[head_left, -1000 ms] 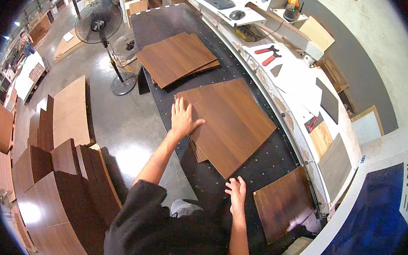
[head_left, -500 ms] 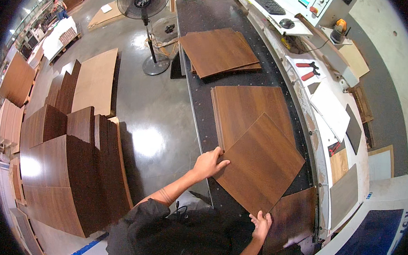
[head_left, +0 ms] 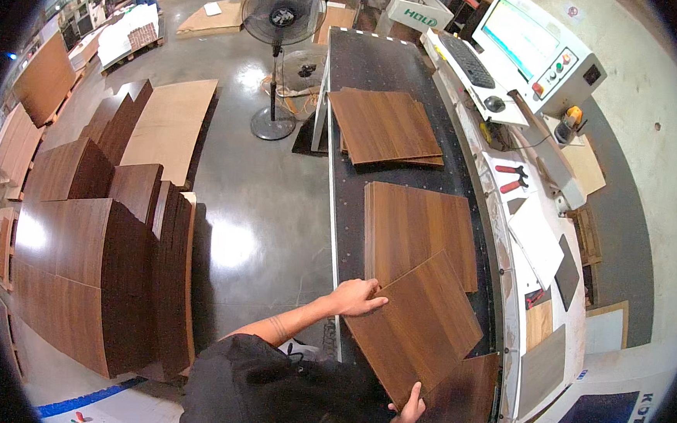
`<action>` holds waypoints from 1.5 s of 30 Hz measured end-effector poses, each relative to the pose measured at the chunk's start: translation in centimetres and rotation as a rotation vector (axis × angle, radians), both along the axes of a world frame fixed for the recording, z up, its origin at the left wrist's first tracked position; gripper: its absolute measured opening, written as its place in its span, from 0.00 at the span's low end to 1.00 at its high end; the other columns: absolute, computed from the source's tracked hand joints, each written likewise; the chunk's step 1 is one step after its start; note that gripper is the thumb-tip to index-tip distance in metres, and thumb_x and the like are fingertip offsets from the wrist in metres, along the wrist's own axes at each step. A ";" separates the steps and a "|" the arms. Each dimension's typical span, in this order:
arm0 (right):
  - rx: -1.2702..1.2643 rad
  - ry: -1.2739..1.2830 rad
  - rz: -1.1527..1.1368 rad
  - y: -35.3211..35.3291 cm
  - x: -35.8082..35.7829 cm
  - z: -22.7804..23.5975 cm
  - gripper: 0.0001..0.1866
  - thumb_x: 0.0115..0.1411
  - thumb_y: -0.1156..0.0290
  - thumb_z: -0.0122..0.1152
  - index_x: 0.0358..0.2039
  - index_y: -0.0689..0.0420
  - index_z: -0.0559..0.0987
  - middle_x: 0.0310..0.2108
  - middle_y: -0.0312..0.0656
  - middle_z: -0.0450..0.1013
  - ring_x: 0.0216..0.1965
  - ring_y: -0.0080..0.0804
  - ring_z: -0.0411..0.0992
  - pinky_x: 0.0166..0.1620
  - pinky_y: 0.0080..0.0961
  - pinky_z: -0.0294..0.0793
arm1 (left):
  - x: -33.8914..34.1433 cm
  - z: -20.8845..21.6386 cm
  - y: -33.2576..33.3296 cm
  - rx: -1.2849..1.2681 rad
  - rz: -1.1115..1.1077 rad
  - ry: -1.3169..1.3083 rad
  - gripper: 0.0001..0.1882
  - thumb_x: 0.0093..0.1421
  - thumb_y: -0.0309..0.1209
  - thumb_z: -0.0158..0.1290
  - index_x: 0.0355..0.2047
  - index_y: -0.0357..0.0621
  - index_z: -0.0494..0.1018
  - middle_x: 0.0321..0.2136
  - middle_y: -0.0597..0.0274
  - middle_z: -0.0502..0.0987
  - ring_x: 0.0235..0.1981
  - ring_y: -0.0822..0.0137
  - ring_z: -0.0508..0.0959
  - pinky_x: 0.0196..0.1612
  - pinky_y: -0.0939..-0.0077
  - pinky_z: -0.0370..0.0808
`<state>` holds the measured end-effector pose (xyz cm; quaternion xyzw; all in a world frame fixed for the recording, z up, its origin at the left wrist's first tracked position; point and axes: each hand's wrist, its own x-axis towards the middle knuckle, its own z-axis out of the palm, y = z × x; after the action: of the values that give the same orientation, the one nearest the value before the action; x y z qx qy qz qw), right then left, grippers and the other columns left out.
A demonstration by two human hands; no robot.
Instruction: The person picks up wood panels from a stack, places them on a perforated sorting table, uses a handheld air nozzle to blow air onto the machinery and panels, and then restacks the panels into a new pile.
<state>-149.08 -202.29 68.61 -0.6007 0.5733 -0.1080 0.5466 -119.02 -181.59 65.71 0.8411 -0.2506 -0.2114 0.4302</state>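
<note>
The left hand (head_left: pixel 355 296) and the right hand (head_left: pixel 412 406) together hold 1 brown wood-grain panel (head_left: pixel 420 329), which lies aslant over the near end of the black worktop (head_left: pixel 371 54), in front of the person's dark shirt (head_left: pixel 281 386). The left grip pinches the panel by its left edge, thumb over the top face; the right grip pinches the corner nearest the person, thumb on top and a fingertip showing at the edge. The panel's far corner overlaps the near part of a squared stack (head_left: pixel 419 224) of like panels, though whether it touches them cannot be told. Behind that, well apart from the hands, sits a looser pile (head_left: pixel 386 125), its pieces turned slightly against each other. Another brown sheet (head_left: pixel 467 398) shows at the lower right, partly covered by the held panel. Along the right side runs a white ledge (head_left: pixel 518 257) with a red-handled tool (head_left: pixel 513 178) on it; farther up are a keyboard (head_left: pixel 466 62), a mouse (head_left: pixel 495 104) and a lit screen (head_left: pixel 520 36). To the left, beyond a strip of grey floor (head_left: pixel 278 184), stand tall stacks of brown boards (head_left: pixel 62 233), and a black fan (head_left: pixel 283 14) stands farther off
</note>
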 end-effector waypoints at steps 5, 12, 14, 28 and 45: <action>-0.013 0.026 -0.031 -0.1 0.3 0.1 0.32 0.66 0.42 0.64 0.49 0.63 0.80 0.38 0.42 0.81 0.28 0.31 0.79 0.16 0.23 0.69 | -0.1 0.0 -0.5 -0.021 0.047 0.013 0.31 0.68 0.57 0.51 0.42 0.36 0.76 0.34 0.39 0.83 0.41 0.39 0.83 0.44 0.47 0.77; -0.038 0.095 -0.067 0.4 0.2 0.8 0.35 0.64 0.38 0.65 0.52 0.60 0.79 0.41 0.41 0.81 0.32 0.31 0.79 0.18 0.23 0.70 | 0.0 0.3 -0.8 -0.052 0.063 0.041 0.28 0.69 0.56 0.51 0.42 0.39 0.77 0.35 0.41 0.83 0.41 0.40 0.83 0.45 0.48 0.78; -0.033 0.126 -0.064 0.3 0.1 1.0 0.37 0.63 0.37 0.65 0.53 0.60 0.79 0.42 0.41 0.80 0.32 0.32 0.78 0.19 0.24 0.71 | -0.1 0.2 -0.6 -0.034 0.067 0.044 0.28 0.69 0.56 0.51 0.42 0.39 0.77 0.36 0.41 0.83 0.43 0.41 0.83 0.46 0.49 0.78; -0.016 0.041 -0.050 1.6 0.7 0.2 0.30 0.69 0.44 0.62 0.48 0.65 0.80 0.36 0.44 0.80 0.24 0.30 0.76 0.16 0.23 0.69 | 0.6 0.2 0.1 -0.024 0.050 0.083 0.30 0.69 0.57 0.49 0.36 0.36 0.78 0.33 0.40 0.83 0.40 0.40 0.83 0.43 0.47 0.77; -0.179 -0.146 -0.047 -1.4 -1.8 -5.6 0.25 0.73 0.49 0.58 0.40 0.63 0.81 0.19 0.35 0.73 0.10 0.21 0.61 0.12 0.24 0.52 | 0.2 0.0 -0.1 0.046 0.017 0.033 0.32 0.70 0.57 0.46 0.33 0.35 0.78 0.29 0.37 0.81 0.38 0.36 0.82 0.42 0.44 0.77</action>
<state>-150.90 -203.72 63.05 -0.6242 0.5339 -0.2149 0.5284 -118.83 -181.73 65.71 0.8491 -0.2316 -0.2275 0.4167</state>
